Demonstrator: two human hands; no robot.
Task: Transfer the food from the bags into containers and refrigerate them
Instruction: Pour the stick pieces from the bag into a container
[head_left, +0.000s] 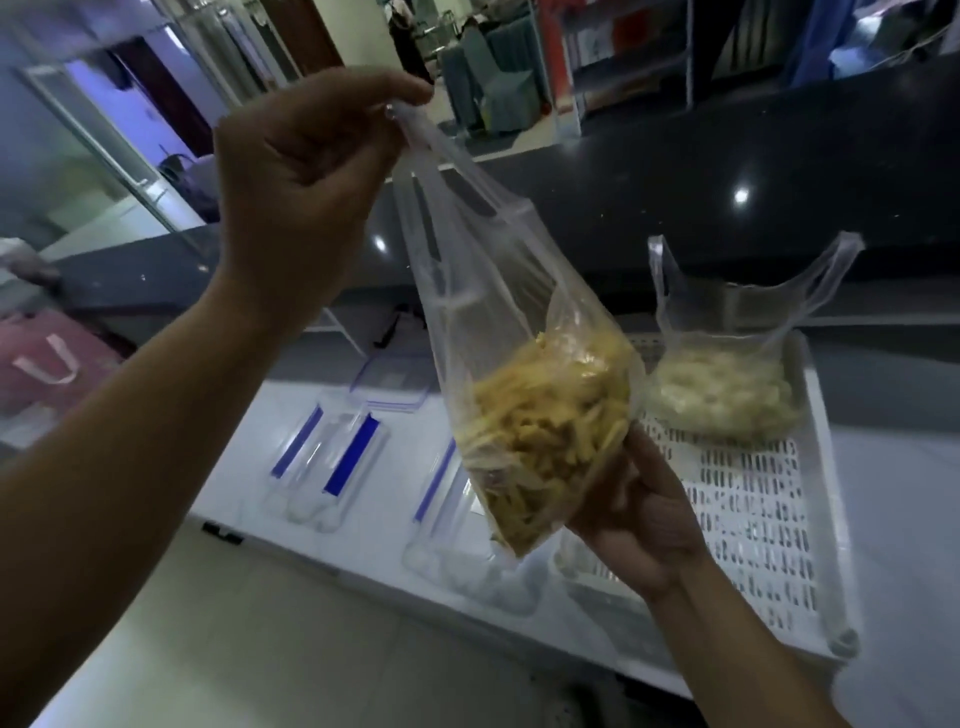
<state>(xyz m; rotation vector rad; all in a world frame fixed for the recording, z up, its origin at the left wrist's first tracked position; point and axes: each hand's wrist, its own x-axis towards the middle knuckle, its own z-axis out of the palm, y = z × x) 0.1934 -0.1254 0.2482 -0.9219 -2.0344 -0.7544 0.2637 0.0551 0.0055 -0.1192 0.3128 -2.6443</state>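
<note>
A clear plastic bag of yellow food strips hangs in the air above the white table. My left hand pinches its handles high up. My right hand cups the bag's bottom corner from below. A second clear bag with pale food sits in the white perforated tray on the right. Clear containers with blue clips stand on the table at the left, and another clear container stands under the held bag. A clear lid with a blue rim lies behind them.
The white table runs from the left to the lower right, with pale floor in front of it. Behind it is a dark counter. A pink bag sits at the far left.
</note>
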